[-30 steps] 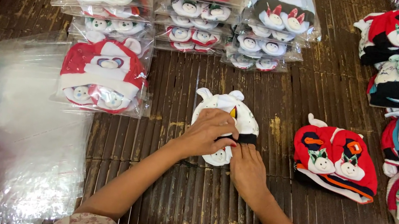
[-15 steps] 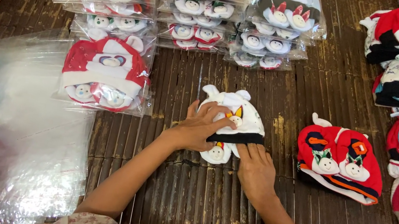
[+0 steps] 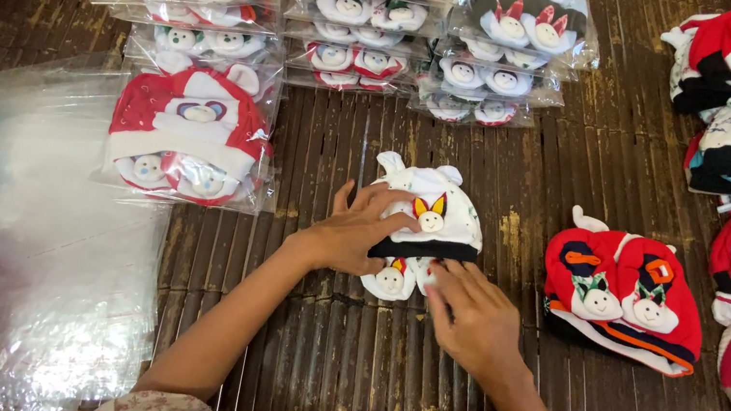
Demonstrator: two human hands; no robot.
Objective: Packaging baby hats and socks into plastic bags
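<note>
Two bare hands work on a small white baby hat (image 3: 435,212) w/ a black band, lying on a dark slatted mat (image 3: 340,368). Left hand (image 3: 351,233) lies flat on the hat's left side, fingers spread apart. Right hand (image 3: 475,316) sits just below the hat, fingertips together touching its lower edge. Right of the fingers: red hats (image 3: 622,293). Left: a bagged red hat (image 3: 191,134).

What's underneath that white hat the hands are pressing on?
Under the white hat a second small hat pokes out, on the slatted mat. The left hand and right hand cover the rest.
</note>
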